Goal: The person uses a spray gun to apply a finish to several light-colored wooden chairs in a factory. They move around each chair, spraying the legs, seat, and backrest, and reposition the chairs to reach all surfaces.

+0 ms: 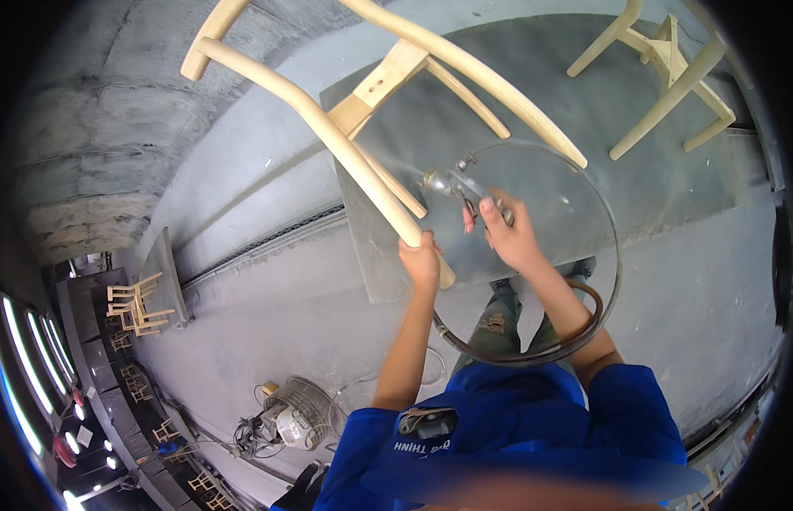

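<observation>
A pale wooden chair frame (354,149) stretches from the top of the view down toward me, tilted. My left hand (420,258) is closed around the lower end of one of its long legs. In my right hand (511,234) is a metal spray gun (443,182), its nozzle turned left toward the frame. The gun is apart from the wood, and a faint whitish mist shows in front of the nozzle. A clear hose (616,221) loops from the gun around my right forearm.
Beneath the chair frame lies a large dark grey board (533,94). A second wooden frame (669,77) stands at the upper right. Wire-caged equipment (298,413) with cables sits at lower left. Stacked chair frames (139,305) are farther left, near a grey stained wall (98,128).
</observation>
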Tool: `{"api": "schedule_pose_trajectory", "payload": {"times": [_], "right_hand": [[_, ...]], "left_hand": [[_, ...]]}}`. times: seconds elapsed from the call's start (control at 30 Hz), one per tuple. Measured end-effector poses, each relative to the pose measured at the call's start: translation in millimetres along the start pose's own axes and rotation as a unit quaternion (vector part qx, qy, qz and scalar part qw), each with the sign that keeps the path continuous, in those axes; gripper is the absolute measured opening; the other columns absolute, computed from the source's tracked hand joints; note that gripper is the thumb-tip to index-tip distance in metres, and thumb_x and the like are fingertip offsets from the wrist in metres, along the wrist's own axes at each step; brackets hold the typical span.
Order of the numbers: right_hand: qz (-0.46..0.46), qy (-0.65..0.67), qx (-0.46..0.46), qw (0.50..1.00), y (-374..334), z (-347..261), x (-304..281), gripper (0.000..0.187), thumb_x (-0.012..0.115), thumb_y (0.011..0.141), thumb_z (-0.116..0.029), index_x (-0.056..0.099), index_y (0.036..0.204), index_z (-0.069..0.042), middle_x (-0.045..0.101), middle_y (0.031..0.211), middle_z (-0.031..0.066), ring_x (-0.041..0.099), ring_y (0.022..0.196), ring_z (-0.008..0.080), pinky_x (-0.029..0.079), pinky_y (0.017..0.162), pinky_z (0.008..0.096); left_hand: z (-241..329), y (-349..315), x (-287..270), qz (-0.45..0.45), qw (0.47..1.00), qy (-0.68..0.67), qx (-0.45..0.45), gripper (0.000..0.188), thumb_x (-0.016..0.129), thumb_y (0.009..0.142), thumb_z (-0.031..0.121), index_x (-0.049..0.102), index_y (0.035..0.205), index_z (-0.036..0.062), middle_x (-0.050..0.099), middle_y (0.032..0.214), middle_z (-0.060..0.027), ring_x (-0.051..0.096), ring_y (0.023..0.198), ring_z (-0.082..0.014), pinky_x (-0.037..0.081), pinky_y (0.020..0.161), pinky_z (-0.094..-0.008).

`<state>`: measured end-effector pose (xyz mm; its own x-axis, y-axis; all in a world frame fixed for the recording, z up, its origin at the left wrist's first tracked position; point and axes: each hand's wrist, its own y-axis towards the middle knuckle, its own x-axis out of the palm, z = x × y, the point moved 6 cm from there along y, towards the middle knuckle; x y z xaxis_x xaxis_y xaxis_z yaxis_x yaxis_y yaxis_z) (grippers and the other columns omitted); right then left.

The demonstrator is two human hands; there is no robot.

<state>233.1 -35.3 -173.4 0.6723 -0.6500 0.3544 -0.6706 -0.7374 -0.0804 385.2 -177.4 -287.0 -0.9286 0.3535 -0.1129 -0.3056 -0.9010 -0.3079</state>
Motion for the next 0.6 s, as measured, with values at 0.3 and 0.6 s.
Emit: {"api": "schedule_pose_trajectory", "payload": {"times": [0.3, 0.6], "right_hand": [[0.195, -0.146, -0.128, 0.961, 0.1, -72.5, -35.6, 0.051, 0.063, 0.101, -0.040, 0.064, 0.125, 0.005, 0.064, 0.080, 0.0021, 0.058, 0.074, 0.0083, 0.048, 0.068, 0.0251], [-0.078, -0.091, -0.277, 0.953, 13.3, -163.1, 66.0, 0.069, 0.065, 0.095, -0.056, 0.062, 0.124, 0.006, 0.069, 0.095, 0.0086, 0.064, 0.088, 0.0135, 0.052, 0.078, 0.0301]], "left_hand": [[-37.5, -28.9, -5.6, -0.001, 1.000, -0.007, 0.022, 0.024, 0.064, 0.084, 0.004, 0.048, 0.101, -0.0028, 0.057, 0.068, -0.0084, 0.057, 0.052, -0.0162, 0.048, 0.048, -0.0317], [-94.8, -58.6, -22.5, -0.133, 0.991, 0.031, 0.001, 0.037, 0.073, 0.087, 0.018, 0.051, 0.109, -0.0013, 0.066, 0.083, -0.0120, 0.066, 0.069, -0.0204, 0.054, 0.065, -0.0359]]}}
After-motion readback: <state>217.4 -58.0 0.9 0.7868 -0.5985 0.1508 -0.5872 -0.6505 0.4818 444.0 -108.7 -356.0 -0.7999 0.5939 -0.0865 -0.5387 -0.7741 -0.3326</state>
